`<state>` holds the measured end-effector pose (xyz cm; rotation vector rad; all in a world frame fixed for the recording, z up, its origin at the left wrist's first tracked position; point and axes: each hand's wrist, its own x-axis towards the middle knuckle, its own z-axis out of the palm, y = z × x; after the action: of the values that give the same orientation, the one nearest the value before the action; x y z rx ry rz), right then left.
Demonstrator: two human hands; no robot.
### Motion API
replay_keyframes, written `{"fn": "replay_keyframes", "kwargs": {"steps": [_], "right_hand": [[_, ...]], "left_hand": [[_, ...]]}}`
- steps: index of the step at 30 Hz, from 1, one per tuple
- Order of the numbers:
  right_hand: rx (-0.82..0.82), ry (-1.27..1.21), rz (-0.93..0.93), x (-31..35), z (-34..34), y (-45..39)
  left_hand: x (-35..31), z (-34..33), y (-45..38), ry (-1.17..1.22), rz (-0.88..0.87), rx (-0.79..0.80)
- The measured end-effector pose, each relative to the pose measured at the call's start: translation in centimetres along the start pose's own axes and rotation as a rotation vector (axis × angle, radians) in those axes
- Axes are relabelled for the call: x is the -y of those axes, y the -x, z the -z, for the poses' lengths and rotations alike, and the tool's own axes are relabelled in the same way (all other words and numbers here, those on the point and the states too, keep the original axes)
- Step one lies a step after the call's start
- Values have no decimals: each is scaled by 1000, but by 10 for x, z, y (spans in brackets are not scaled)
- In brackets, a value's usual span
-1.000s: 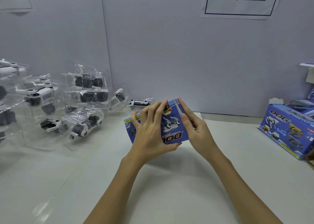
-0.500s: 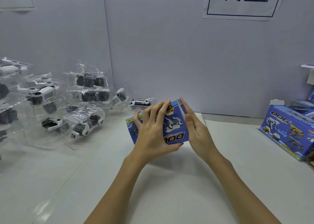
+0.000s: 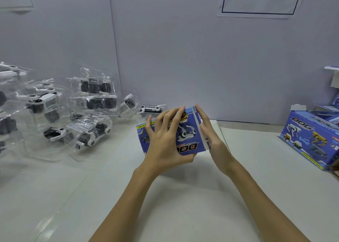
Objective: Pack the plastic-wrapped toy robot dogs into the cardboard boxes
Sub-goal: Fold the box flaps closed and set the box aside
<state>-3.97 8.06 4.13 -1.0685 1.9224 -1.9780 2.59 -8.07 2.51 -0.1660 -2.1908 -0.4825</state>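
Right now I'm holding the blue cardboard box [image 3: 190, 133] up over the middle of the worktop [image 3: 183, 196], print side facing me and upside down. My left hand [image 3: 165, 142] is grasping it, fingers spread across the front and thumb hooked under the bottom edge, while my right hand [image 3: 211, 133] is lying flat against the right end with straight fingers, pressing rather than gripping. I'm judging this as closing that end flap, so I'm wanting steady counter-pressure from the left and an even push so the flap seats squarely without creasing. Wrapped toy robot dogs [image 3: 88, 131] are waiting in a heap at far left, and another box [image 3: 311, 139] is lying at far right
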Motion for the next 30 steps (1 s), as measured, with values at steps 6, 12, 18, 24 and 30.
{"fn": "replay_keyframes", "kwargs": {"steps": [6, 12, 18, 24, 30], "right_hand": [[52, 146, -48, 9, 33, 3], [-15, 288, 43, 5, 16, -1], [-40, 407, 126, 0, 9, 1], [-51, 433, 134, 0, 12, 1], [-39, 634, 210, -2, 10, -2]], "left_hand": [[4, 11, -2, 86, -22, 60], [7, 16, -3, 146, -20, 50], [6, 14, -2, 76, -66, 63], [6, 14, -1, 57, -70, 55], [7, 12, -2, 67, -55, 45]]}}
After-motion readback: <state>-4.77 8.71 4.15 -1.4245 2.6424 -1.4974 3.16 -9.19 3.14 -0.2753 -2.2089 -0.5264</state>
